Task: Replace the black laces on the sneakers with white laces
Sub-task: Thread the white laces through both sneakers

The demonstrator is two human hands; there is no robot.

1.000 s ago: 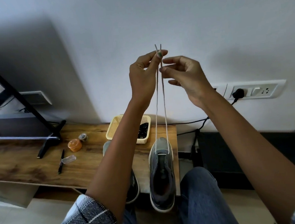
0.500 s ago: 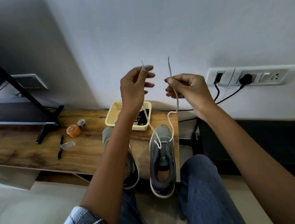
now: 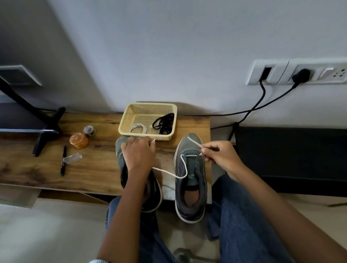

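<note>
Two grey sneakers stand toe-first on a low wooden bench (image 3: 24, 165). The right sneaker (image 3: 192, 196) has a white lace (image 3: 172, 174) threaded across its lowest eyelets. My left hand (image 3: 137, 153) pinches one end of that lace above the left sneaker (image 3: 153, 196), which my forearm mostly covers. My right hand (image 3: 219, 152) pinches the other end beside the right sneaker's toe. A cream basket (image 3: 143, 136) behind the shoes holds a coiled white lace (image 3: 137, 128) and a bundle of black laces (image 3: 164, 121).
On the bench's left lie an orange-lidded jar (image 3: 79, 140), a small tape roll (image 3: 89, 130), a pen (image 3: 63, 161) and a clear cap (image 3: 72, 158). A black TV stand leg (image 3: 46, 129) rests at the far left. Wall sockets (image 3: 301, 72) with cables sit right, above a dark low unit (image 3: 296, 156).
Both hands have come down from chest height to the sneakers and spread apart, each with one lace end. The lace now hangs slack. The view has tilted downward.
</note>
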